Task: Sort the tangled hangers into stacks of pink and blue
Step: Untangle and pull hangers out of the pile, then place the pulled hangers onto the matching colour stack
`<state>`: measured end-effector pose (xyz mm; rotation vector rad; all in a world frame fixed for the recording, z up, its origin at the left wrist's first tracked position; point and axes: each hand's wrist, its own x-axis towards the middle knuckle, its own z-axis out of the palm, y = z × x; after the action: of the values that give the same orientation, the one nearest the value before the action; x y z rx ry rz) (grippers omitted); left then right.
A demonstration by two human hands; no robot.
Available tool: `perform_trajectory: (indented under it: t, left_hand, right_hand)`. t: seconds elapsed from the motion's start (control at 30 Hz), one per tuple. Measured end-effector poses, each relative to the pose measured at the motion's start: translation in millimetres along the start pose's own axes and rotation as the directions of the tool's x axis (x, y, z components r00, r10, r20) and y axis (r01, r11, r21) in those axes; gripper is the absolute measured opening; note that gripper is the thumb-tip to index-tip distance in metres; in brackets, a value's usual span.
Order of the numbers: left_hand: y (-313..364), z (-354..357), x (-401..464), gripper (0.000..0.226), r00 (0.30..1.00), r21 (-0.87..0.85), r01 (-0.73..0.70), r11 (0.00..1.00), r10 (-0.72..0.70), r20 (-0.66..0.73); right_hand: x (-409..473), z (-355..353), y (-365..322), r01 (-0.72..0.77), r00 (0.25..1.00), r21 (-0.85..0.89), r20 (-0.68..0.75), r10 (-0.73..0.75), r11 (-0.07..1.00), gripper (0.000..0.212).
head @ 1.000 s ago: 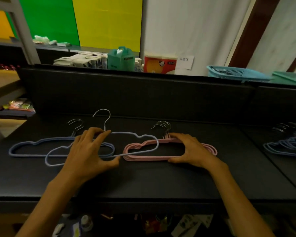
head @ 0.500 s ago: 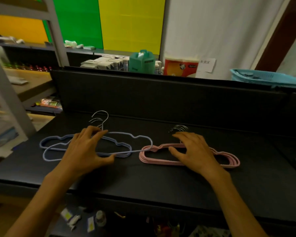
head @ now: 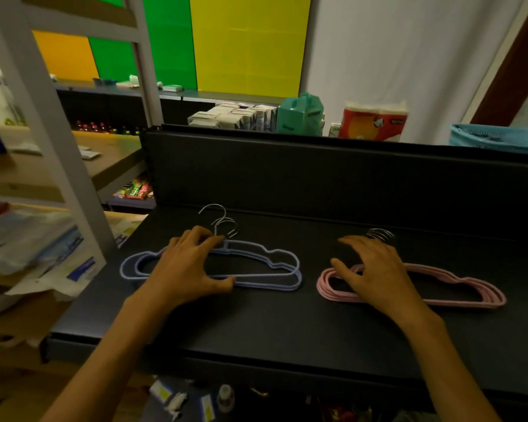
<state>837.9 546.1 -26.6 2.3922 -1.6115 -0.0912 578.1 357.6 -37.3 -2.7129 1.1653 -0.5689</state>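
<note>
A small stack of blue hangers (head: 282,271) lies on the black shelf (head: 287,333), left of centre, with the metal hooks pointing away from me. My left hand (head: 186,269) spans the stack's left half. Its fingers curl over the top bar by the hooks and its thumb presses the lower bar. To the right, apart from the blue ones, lies a stack of pink hangers (head: 464,289) with bunched hooks (head: 380,234). My right hand (head: 375,272) rests on the pink stack's left half with its fingers spread and relaxed.
A tall black back panel (head: 317,178) closes the shelf's far side. A white shelving post (head: 58,166) and cluttered shelves stand to the left. Behind the panel are a teal carton (head: 299,115), a tissue pack (head: 372,123) and a blue basket (head: 497,138).
My left hand has dragged the loose blue hanger leftward off the pink stack and onto the other blue hanger. My right hand has stayed on the pink stack. The view has swung left.
</note>
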Motion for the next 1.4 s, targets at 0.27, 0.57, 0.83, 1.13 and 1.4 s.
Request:
perform_trajectory:
  t: [0.27, 0.57, 0.83, 1.13, 1.4]
  left_hand:
    - [-13.1, 12.2, 14.3, 0.09, 0.991, -0.032, -0.117, 0.993, 0.119, 0.069]
    - [-14.7, 17.7, 18.0, 0.09, 0.987, -0.004, -0.142, 0.99, 0.142, 0.08]
    - [5.3, 12.0, 27.2, 0.087, 0.987, 0.088, -0.151, 0.985, 0.145, 0.074]
    - [117.6, 22.2, 44.6, 0.079, 0.951, 0.114, -0.302, 0.946, 0.307, -0.024]
    - [274.5, 56.7, 43.5, 0.076, 0.896, 0.081, -0.441, 0.894, 0.444, -0.019]
  right_hand:
    - [-18.0, 2.2, -18.7, -0.095, 0.994, 0.0, -0.046, 0.095, 0.995, 0.055]
    - [-29.7, 1.8, -24.1, -0.135, 0.989, -0.004, -0.059, 0.135, 0.991, 0.052]
    - [-43.1, -8.2, -16.2, -0.157, 0.985, -0.027, -0.074, 0.155, 0.987, 0.053]
    - [-86.4, -48.3, 43.6, -0.255, 0.961, -0.057, -0.125, 0.247, 0.965, 0.058]
    - [-169.1, -111.5, 160.0, -0.368, 0.922, -0.125, -0.177, 0.344, 0.922, 0.059]
